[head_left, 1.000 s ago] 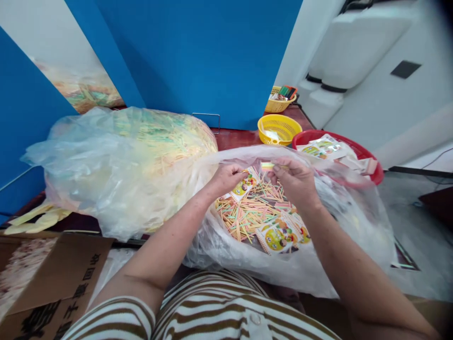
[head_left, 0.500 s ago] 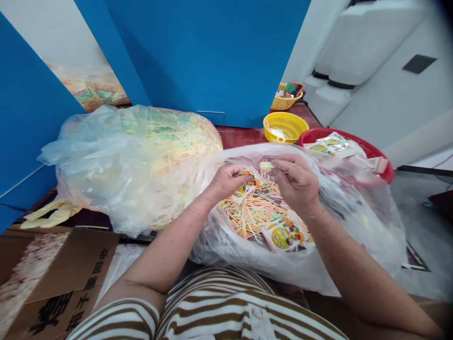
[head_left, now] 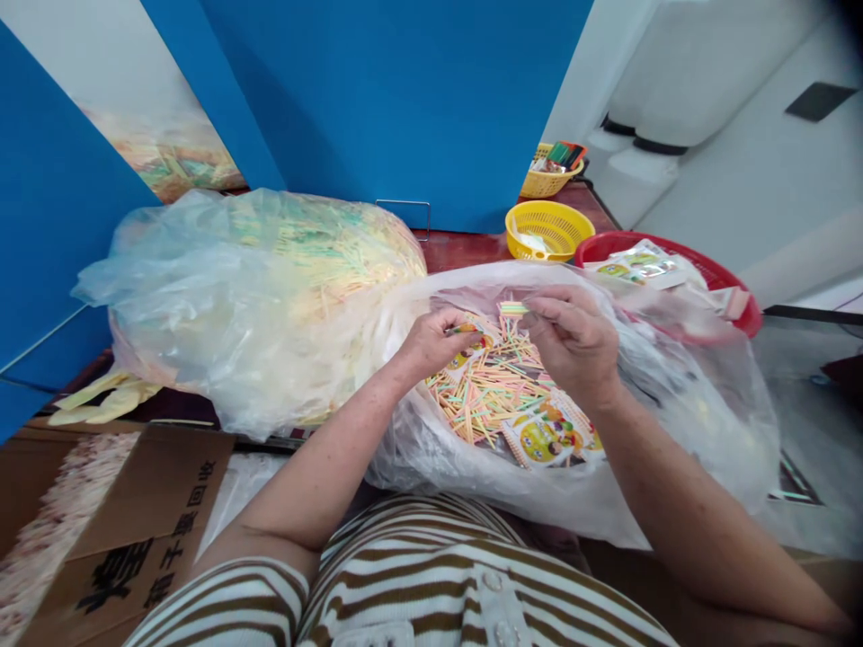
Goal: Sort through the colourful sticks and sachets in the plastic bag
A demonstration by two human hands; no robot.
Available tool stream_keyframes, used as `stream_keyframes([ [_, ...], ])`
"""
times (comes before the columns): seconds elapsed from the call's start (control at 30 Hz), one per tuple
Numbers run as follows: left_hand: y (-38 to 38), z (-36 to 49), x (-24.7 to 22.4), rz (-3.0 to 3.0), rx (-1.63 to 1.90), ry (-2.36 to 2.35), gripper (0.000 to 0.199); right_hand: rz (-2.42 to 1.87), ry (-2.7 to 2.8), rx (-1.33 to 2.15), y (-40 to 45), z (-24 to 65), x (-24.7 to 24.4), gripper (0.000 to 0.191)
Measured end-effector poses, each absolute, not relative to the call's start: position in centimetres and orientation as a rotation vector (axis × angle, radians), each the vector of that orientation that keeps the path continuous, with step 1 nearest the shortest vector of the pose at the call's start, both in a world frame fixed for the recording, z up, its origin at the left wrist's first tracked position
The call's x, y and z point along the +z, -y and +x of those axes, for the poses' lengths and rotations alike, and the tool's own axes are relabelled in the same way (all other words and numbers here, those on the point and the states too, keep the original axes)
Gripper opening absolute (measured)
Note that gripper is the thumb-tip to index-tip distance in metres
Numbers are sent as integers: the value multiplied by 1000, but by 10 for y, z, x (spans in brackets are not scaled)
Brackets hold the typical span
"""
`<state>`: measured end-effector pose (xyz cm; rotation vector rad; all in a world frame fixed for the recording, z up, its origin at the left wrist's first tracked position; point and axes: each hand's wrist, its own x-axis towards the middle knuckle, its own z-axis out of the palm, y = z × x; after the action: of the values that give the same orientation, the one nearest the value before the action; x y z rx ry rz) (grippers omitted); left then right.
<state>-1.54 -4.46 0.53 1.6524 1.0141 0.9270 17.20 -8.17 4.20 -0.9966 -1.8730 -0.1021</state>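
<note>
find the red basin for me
In the head view, the red plastic basin sits at the upper right, holding printed paper packets, with the yellow plastic basket just to its left and the open clear plastic bag overlapping its near side.

Thin pastel sticks [head_left: 482,386] lie crisscrossed inside a clear plastic bag [head_left: 701,431].

You're sitting right behind an open clear plastic bag [head_left: 707,431], lol, with a stuffed clear plastic bag [head_left: 202,296] lying left of it, and a round yellow plastic basket [head_left: 543,231] and a red plastic tub [head_left: 674,247] standing behind it.

views: 1 | mount: head | facing: forward and down | range: close above left hand [head_left: 441,346], right hand [head_left: 573,340]
</note>
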Motion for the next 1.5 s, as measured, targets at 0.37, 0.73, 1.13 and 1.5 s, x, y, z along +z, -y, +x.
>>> stream_keyframes([
  [0.37, 50, -25, 5, 1903, 828, -911, 34, -936, 1953, -147, 79, 175, 39, 17],
  [0.73, 54, -17, -3, 2082, 840, -817, 36, -882, 2100, -50, 90, 187, 47, 19],
  [1.13, 59, -15, 0, 2140, 902, -789, 35, -907, 2101, 13, 99, 185, 60, 17],
  [1.5, 60, -16, -3, 2228, 898, -826, 37, -830, 2168, -28, 104, 181, 49, 24],
])
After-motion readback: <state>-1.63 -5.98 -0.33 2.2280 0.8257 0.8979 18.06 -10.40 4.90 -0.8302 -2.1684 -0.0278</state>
